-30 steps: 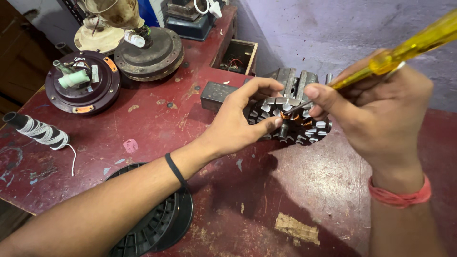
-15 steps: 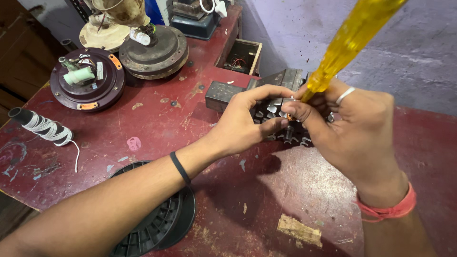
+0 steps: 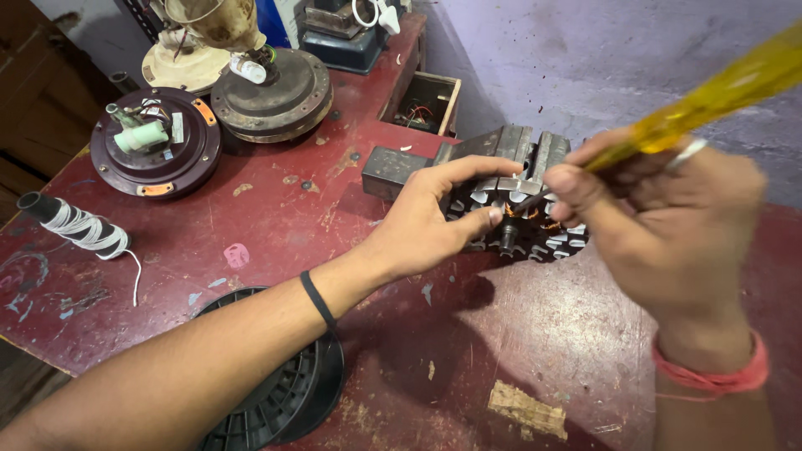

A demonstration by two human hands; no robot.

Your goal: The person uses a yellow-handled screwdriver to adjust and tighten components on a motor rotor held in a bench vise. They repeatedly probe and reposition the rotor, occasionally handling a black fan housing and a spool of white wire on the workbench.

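Nearest the camera, a black ribbed plastic spool (image 3: 284, 401) lay flat at the near edge of the worn red surface (image 3: 518, 334), partly under the left forearm, which wore a thin black band at the wrist. Just beyond it the left hand (image 3: 426, 225) was closed around the near side of a fan motor stator (image 3: 522, 221), thumb and fingers clamped on its rim, apparently to keep it from turning or sliding. The right hand (image 3: 668, 225), a red thread at its wrist, was wrapped tight on a yellow-handled screwdriver (image 3: 710, 104); the handle angled up and away, and the dark shaft slanted down to the copper windings and white slot liners, so the tip could work in the slots. The stator rested on the surface against a dark metal block (image 3: 393, 171), between the two hands. To the left lay a black tube wound with white thread (image 3: 75, 225), one loose strand trailing. Further back stood a dark round motor housing (image 3: 154, 150), a dusty fan motor (image 3: 271, 92) and a small open wooden box (image 3: 426, 104) near the wall.
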